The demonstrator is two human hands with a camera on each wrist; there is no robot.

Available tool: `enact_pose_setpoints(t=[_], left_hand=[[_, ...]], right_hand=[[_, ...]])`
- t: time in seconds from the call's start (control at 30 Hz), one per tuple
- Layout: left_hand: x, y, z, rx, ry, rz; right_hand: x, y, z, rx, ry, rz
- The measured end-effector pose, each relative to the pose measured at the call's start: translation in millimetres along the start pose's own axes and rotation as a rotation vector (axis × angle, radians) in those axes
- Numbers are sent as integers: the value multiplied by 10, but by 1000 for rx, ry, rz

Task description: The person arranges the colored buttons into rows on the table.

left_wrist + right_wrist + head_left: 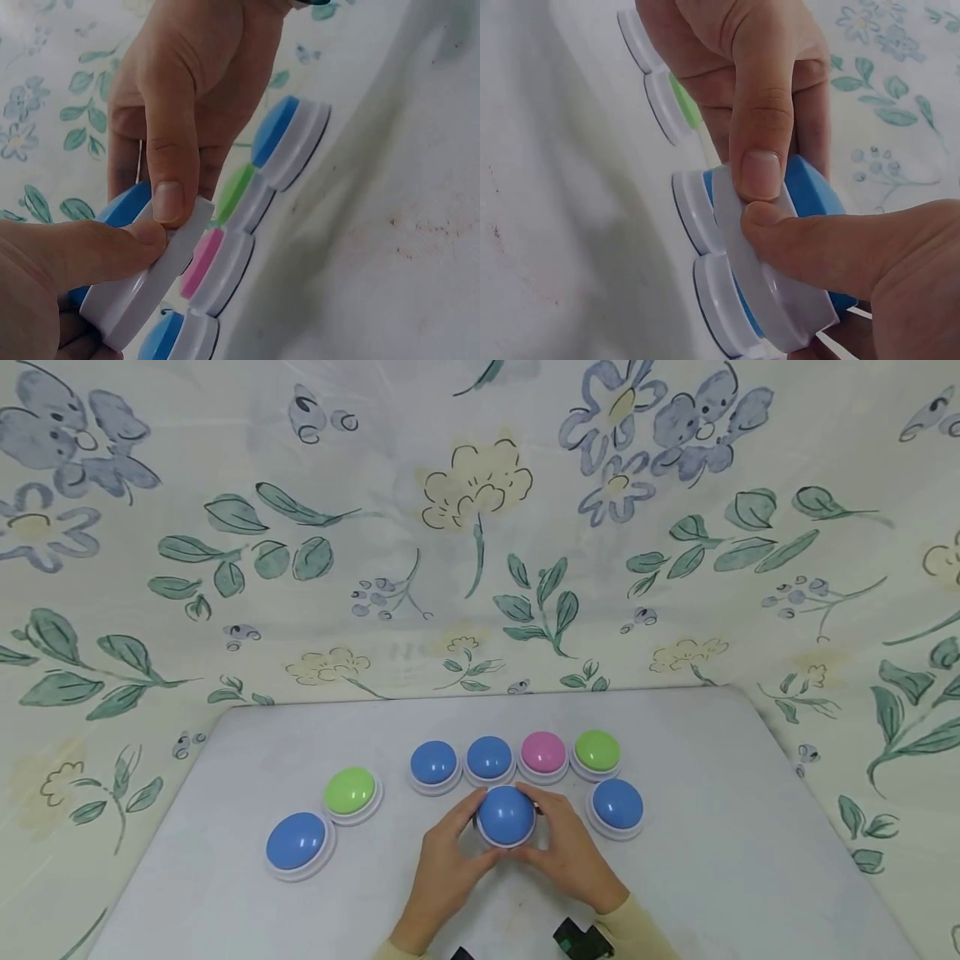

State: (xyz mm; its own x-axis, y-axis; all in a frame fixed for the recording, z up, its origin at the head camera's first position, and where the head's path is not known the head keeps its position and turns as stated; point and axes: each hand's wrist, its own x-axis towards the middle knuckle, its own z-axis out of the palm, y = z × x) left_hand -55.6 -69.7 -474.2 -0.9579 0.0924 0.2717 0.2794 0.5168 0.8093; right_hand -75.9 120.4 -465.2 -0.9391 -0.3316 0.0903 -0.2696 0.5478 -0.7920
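Both hands hold one blue push button (506, 816) with a white round base, above the table and in front of a row of other buttons. My left hand (448, 866) grips its left side, the thumb along the near rim. On the opposite side my right hand (573, 852) grips it the same way, and the two thumb tips meet. In the left wrist view the button's white base (142, 289) is tilted and raised off the table. The right wrist view shows both thumbs pressing the white rim (761, 277); the other fingers are partly hidden behind it.
Behind the hands stand two blue buttons (433, 763), a pink button (543, 752) and a green button (597, 751). Another blue button (617, 804) is at the right. To the left, a green button (350, 790) touches a blue one (296, 842). Floral cloth (480, 560) surrounds the white table (720, 860).
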Motion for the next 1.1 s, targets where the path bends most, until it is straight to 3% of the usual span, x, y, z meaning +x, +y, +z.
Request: enact_pose_setpoints(t=[0.43, 0.87, 1.1], left_hand=[[103, 21, 205, -12, -26, 40], [171, 33, 431, 14, -33, 35], [197, -12, 531, 26, -43, 14]], right_hand=[[-46, 64, -109, -46, 64, -12], [-36, 163, -160, -130, 84, 14], [-37, 234, -154, -188, 110, -20]])
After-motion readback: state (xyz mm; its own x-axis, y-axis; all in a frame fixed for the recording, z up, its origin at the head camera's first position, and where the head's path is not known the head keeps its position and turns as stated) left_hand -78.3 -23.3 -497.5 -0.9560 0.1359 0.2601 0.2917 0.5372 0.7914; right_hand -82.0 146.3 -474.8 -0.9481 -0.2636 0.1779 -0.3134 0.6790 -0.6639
